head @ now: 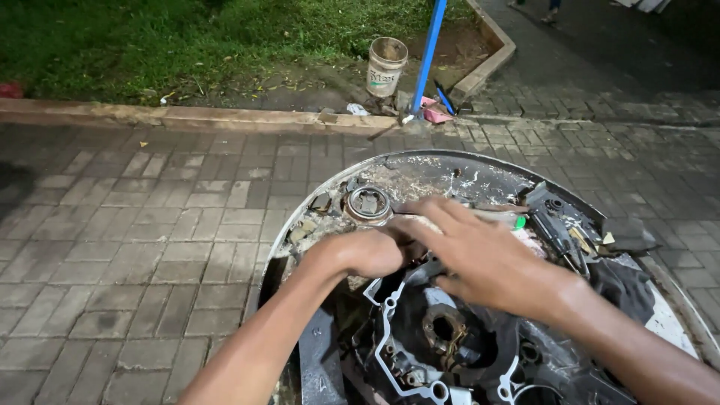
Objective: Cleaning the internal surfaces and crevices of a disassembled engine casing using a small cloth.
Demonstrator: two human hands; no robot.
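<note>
L hand [367,253] curled into a fist over the engine case [420,345], whether it grips anything can't tell. R hand [480,255] lies over it, fingers [431,214] spread flat, nothing held. Both sit in a round tray [480,169] w/ a metal ring [367,204] just beyond, on pavers [135,240]

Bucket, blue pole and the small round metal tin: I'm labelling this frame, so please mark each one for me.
Bucket [386,67]: head view, on its pale side wall.
Blue pole [430,52]: head view, midway along its slanted shaft.
Round metal tin [367,204]: head view, on its inside, just beyond the left hand [367,253].
</note>
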